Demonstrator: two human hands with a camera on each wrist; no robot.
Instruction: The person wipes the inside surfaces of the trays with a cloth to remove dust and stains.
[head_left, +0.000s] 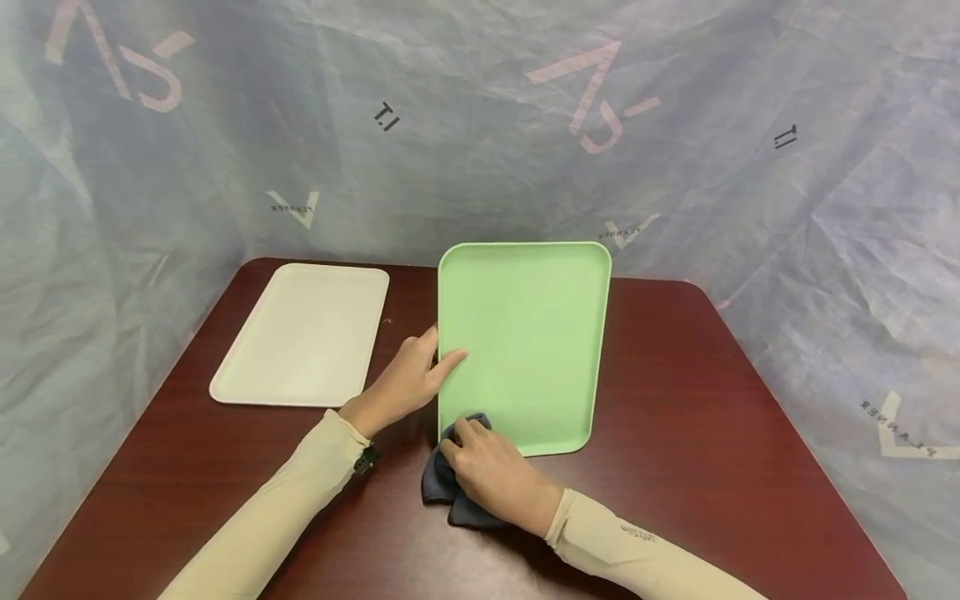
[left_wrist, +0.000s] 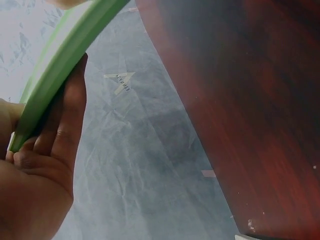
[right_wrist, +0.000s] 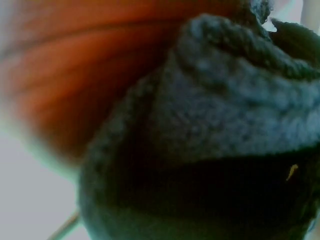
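Note:
A light green rectangular tray with a raised rim is held up on the table, its inner face toward me. My left hand grips its left edge, thumb on the inner face; in the left wrist view the fingers lie behind the tray. My right hand holds a dark grey cloth against the tray's lower left corner. Folds of the cloth fill much of the right wrist view, close to the camera, and part of that hand is blurred there.
A white tray lies flat at the back left of the dark red wooden table. Grey printed sheeting hangs behind the table and along both sides. A dark band circles the left wrist over the sleeve.

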